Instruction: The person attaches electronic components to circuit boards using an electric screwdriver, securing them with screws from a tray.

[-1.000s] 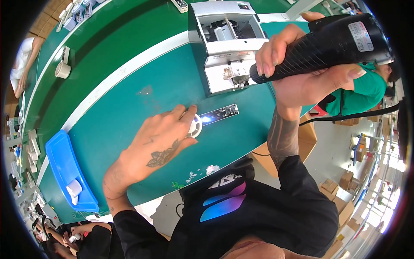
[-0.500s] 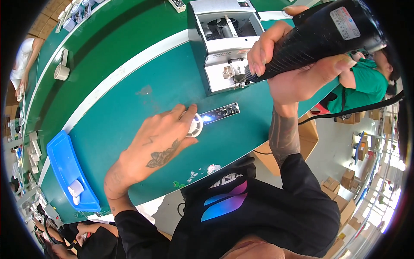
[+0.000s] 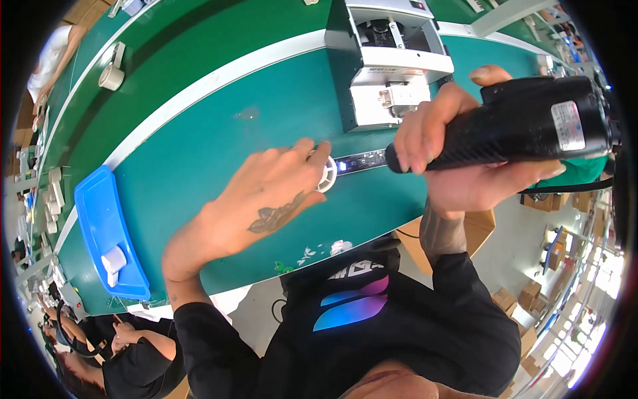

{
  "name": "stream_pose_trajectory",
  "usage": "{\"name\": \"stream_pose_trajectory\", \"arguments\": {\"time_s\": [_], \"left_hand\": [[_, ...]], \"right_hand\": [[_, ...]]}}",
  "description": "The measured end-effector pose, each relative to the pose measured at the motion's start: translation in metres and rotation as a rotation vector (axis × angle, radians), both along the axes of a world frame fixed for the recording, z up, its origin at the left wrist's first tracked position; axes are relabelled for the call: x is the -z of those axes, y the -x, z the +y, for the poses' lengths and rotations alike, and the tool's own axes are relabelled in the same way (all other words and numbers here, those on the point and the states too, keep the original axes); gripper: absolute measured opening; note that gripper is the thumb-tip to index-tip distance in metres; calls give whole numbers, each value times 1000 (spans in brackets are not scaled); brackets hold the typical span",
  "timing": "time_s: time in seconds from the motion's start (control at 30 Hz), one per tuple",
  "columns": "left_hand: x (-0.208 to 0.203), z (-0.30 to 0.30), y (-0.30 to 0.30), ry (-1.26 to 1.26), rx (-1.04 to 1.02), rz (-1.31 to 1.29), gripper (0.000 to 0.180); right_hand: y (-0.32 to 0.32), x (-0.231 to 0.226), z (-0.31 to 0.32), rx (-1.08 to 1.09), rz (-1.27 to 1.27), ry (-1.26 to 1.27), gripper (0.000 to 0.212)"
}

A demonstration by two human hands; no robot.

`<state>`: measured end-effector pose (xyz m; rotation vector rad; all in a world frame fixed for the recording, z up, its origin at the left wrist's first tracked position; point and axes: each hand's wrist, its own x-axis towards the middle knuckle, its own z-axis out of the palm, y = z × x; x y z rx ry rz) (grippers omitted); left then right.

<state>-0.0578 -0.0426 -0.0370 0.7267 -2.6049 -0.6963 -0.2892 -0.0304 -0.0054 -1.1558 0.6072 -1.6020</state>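
My left hand (image 3: 269, 193) is closed on a white round plastic housing (image 3: 327, 177), holding it against the green table. From the housing a narrow dark circuit board (image 3: 362, 161) runs to the right, with a bright light glowing near its left end. My right hand (image 3: 472, 186) is wrapped round a thick black electric screwdriver (image 3: 518, 120). The nose of this tool points left, over the right end of the board. Whether its bit touches the board is hidden. Just beyond stands a grey metal screw feeder (image 3: 392, 63).
A blue tray (image 3: 113, 229) with a white plastic part (image 3: 113, 261) lies to the left. Another white part (image 3: 111, 76) is on the far green surface past a white rail (image 3: 219, 83). A cardboard box (image 3: 475, 233) sits below the table's right edge. Other people work nearby.
My right hand has brought the screwdriver from the screw feeder down to the board's right end, levelling it. In the picture, the left hand, housing and feeder sit further right.
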Motion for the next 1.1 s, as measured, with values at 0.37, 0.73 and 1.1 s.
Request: {"name": "stream_pose_trajectory", "arguments": {"time_s": [0.37,0.73,1.1], "left_hand": [[-4,-4,2,-161,50,-203,50],[-3,-5,2,-250,44,-239,50],[-1,0,-1,-191,27,-86,46]], "right_hand": [[-29,17,-3,-47,210,-116,107],[-22,26,5,-137,37,-10,107],[-27,25,6,-36,85,-96,105]]}}
